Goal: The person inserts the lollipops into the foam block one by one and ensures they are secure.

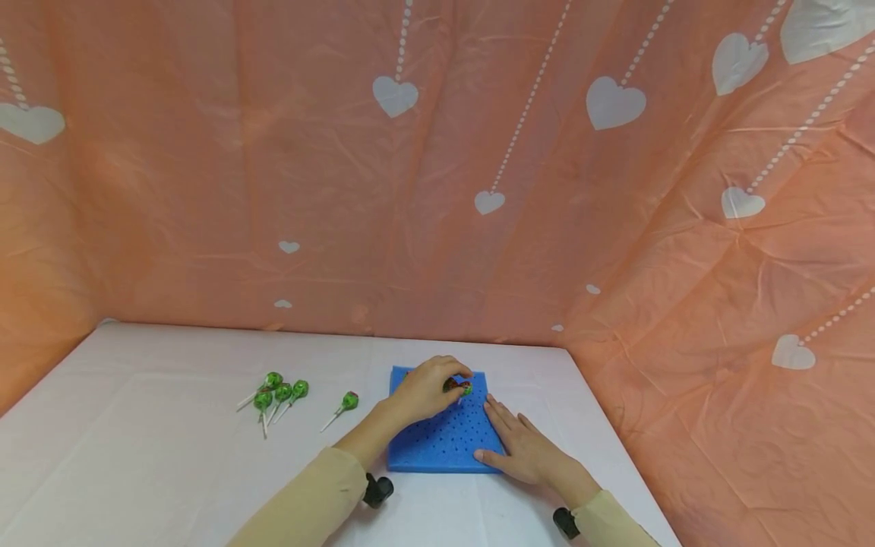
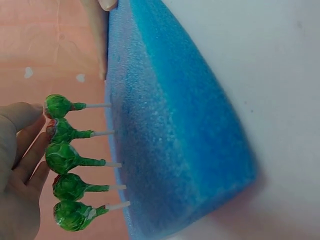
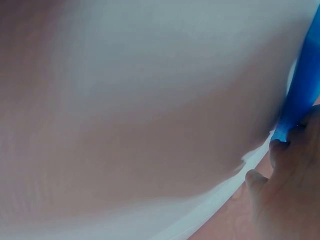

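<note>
Five lollipops (image 2: 62, 157) stood in one row, with their sticks at the blue block (image 1: 437, 457). Of the left hand (image 1: 424, 389), the thumb and forefinger were bent about the green ball of the end lollipop (image 2: 57, 106) and, as it seemed to me, pinched it; the other fingers were loosely spread and held nothing. How strongly the two pressed, I could not tell. The right hand (image 1: 529, 452) lay with straight fingers along the right side of the block, grasping nothing, and I supposed that it served to steady the block on the white table (image 1: 171, 471).

In my judgement, the step in hand was the planting of this end lollipop, although how deep its stick sat was not possible to see. Four more lollipops (image 1: 282, 392) lay in a bunch on the table, to the left of the block, and one single lollipop (image 1: 350, 400) lay apart, nearer to it. The next move, I thought, called for a straight push until the stick was firm, and then for loosening the thumb and forefinger gently, without knocking the neighbour, which stood just beside
</note>
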A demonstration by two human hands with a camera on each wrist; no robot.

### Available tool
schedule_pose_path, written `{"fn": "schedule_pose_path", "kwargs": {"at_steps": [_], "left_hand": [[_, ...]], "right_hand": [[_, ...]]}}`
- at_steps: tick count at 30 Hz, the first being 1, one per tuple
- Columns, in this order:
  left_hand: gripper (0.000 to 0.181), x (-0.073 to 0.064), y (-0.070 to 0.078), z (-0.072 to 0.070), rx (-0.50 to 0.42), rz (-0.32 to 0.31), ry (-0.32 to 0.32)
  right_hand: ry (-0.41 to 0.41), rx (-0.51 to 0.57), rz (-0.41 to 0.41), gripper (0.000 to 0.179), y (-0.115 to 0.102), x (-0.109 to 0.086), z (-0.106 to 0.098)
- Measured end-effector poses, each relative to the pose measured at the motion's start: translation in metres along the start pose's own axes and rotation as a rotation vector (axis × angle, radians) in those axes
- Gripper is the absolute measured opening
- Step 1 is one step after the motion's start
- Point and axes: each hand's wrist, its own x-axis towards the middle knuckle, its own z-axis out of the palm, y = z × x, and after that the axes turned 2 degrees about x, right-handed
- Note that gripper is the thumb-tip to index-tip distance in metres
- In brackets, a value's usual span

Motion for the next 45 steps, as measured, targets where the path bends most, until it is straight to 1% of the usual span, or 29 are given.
{"fn": "schedule_pose_path", "kwargs": {"at_steps": [3,8,13,16,21,25,32,35,38,39,41,45], "left_hand": [[0.028,-0.003,0.0,-0.003,-0.036,0.027,0.028],[0.027,-0.014,-0.001,-0.012,-0.096,0.027,0.059],[0.027,-0.026,-0.005,-0.023,-0.071,-0.011,0.08],[0.026,-0.033,-0.009,-0.03,-0.059,-0.026,0.103],[0.026,-0.044,-0.021,-0.04,-0.067,-0.023,0.141],[0.026,-0.052,-0.034,-0.048,-0.044,-0.022,0.162],[0.026,-0.064,-0.055,-0.06,0.022,-0.076,0.149],[0.024,-0.069,-0.063,-0.065,0.053,-0.068,0.154],[0.024,-0.074,-0.072,-0.07,0.063,-0.083,0.146],[0.023,-0.075,-0.075,-0.071,0.064,-0.096,0.139],[0.024,-0.08,-0.08,-0.074,0.064,-0.141,0.113],[0.026,-0.088,-0.09,-0.08,0.061,-0.225,0.039]], "right_hand": [[0.009,-0.005,-0.005,0.094,0.0,0.0,0.001],[0.012,-0.002,-0.003,0.093,0.0,0.0,0.001],[0.003,-0.002,-0.003,0.094,-0.001,0.0,0.0],[-0.005,0.002,-0.001,0.094,-0.001,-0.001,-0.001],[-0.016,0.014,0.004,0.095,-0.002,-0.001,-0.002],[-0.014,0.01,0.002,0.096,-0.001,0.0,-0.001],[-0.019,0.018,0.001,0.096,0.001,0.001,0.0],[-0.016,0.02,0.003,0.096,0.0,0.0,0.0],[-0.011,0.023,0.005,0.095,-0.001,-0.001,-0.001],[-0.01,0.024,0.005,0.095,-0.001,-0.001,-0.001],[-0.006,0.026,0.006,0.095,-0.001,-0.001,-0.001],[-0.005,0.023,0.006,0.095,-0.001,-0.001,-0.001]]}}
